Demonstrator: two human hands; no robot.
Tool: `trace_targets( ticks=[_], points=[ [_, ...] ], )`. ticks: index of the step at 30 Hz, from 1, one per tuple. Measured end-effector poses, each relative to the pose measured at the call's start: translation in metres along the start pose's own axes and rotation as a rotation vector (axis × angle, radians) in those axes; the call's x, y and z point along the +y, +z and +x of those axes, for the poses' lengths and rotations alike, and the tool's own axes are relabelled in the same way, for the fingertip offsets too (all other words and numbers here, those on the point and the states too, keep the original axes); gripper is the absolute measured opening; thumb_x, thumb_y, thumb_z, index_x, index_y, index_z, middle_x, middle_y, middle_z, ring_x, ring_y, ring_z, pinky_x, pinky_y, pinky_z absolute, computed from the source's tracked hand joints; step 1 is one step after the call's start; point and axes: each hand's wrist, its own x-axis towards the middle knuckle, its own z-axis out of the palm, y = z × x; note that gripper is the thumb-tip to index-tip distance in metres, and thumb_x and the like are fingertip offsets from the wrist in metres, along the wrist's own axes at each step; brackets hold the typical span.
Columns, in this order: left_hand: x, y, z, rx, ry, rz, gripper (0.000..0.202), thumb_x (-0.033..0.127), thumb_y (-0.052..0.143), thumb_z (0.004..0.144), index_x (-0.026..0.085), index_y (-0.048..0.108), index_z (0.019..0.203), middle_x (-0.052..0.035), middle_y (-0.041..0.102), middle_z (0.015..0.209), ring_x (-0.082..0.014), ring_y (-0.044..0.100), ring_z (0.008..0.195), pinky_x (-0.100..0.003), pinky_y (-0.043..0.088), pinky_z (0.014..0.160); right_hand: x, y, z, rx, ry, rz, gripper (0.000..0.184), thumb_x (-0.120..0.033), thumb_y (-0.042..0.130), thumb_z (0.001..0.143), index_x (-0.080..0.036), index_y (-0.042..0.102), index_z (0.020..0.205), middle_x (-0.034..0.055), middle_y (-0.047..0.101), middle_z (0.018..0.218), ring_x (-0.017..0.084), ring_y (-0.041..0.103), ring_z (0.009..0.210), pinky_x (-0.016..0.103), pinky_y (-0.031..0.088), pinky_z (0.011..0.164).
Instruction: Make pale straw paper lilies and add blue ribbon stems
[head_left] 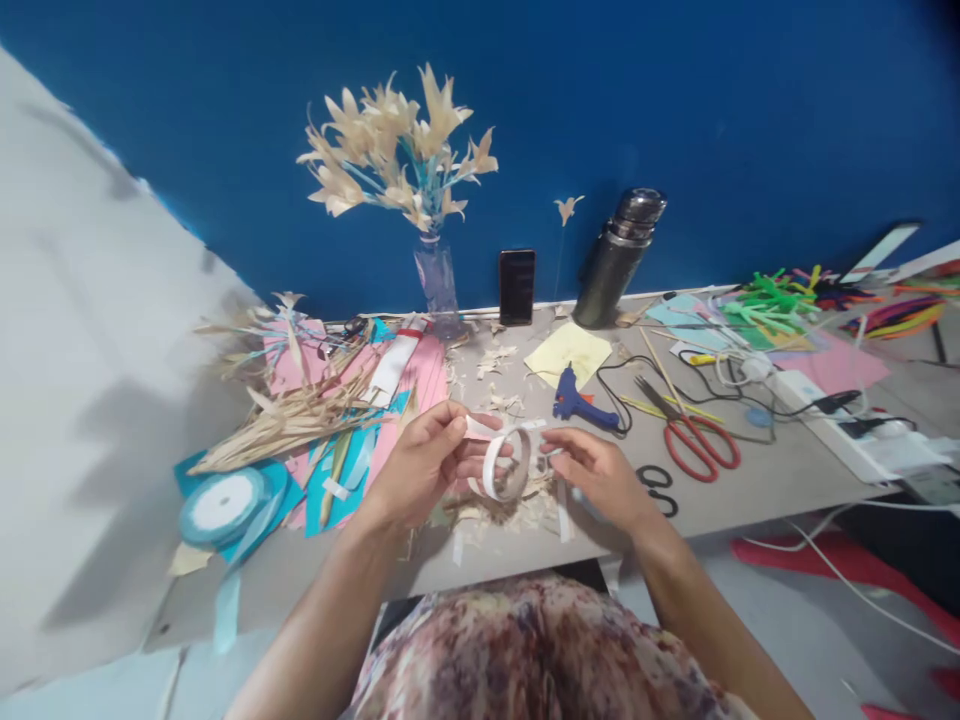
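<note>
My left hand (431, 455) pinches the loose white end of a roll of tape (506, 468) between thumb and finger. The roll stands on edge, its ring facing right, with my other left fingers behind it. Just right of the roll is my right hand (600, 475), its fingers loosely stretched toward the tape and a little apart. I see nothing clearly held in it. Below both hands, dry husk scraps (525, 500) and small white tape strips lie on the grey table (480, 545).
Blue glue gun (577, 400), red-handled scissors (701, 445) and a white power strip (817, 420) lie right. A vase (437, 280) of husk flowers, a phone (517, 287) and a thermos (619, 260) stand behind. Dry husks (277, 430) and a ribbon spool (223, 507) lie left.
</note>
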Motion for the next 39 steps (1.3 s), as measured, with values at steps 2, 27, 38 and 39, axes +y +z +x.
trace_targets(
  ticks=[2,27,38,39],
  points=[
    [-0.002,-0.001,0.001,0.038,0.016,0.012,0.033,0.039,0.079,0.081,0.016,0.054,0.082,-0.0135,0.073,0.117,-0.0275,0.077,0.091,-0.035,0.064,0.067,0.009,-0.025,-0.014,0.149,0.001,-0.375,0.025,-0.036,0.061,0.091,-0.02,0.069,0.108,0.009,0.073,0.103,0.024,0.066,0.09,0.039,0.049,0.084],
    [0.005,-0.006,0.005,-0.014,-0.032,-0.041,0.038,0.034,0.084,0.077,0.018,0.05,0.081,-0.0165,0.076,0.115,-0.0266,0.076,0.1,-0.034,0.057,0.086,0.032,-0.116,-0.063,-0.011,0.128,-0.737,0.021,-0.038,0.049,0.093,-0.024,0.064,0.098,0.0031,0.072,0.08,0.02,0.064,0.063,0.031,0.047,0.062],
    [-0.003,0.003,0.002,0.019,0.013,0.106,0.032,0.037,0.08,0.081,0.016,0.055,0.077,-0.0135,0.067,0.134,-0.0238,0.074,0.102,-0.032,0.056,0.083,-0.04,-0.049,0.001,-0.011,-0.477,-1.037,0.019,-0.029,0.067,0.084,-0.02,0.067,0.101,0.009,0.069,0.096,0.025,0.063,0.088,0.033,0.044,0.075],
    [-0.003,0.003,0.001,0.024,0.015,0.119,0.032,0.036,0.08,0.081,0.016,0.056,0.076,-0.0131,0.065,0.138,-0.0233,0.073,0.102,-0.032,0.055,0.085,-0.042,-0.047,0.004,-0.011,-0.487,-1.069,0.018,-0.029,0.067,0.085,-0.02,0.067,0.1,0.0092,0.069,0.095,0.025,0.063,0.086,0.033,0.043,0.074]
  ],
)
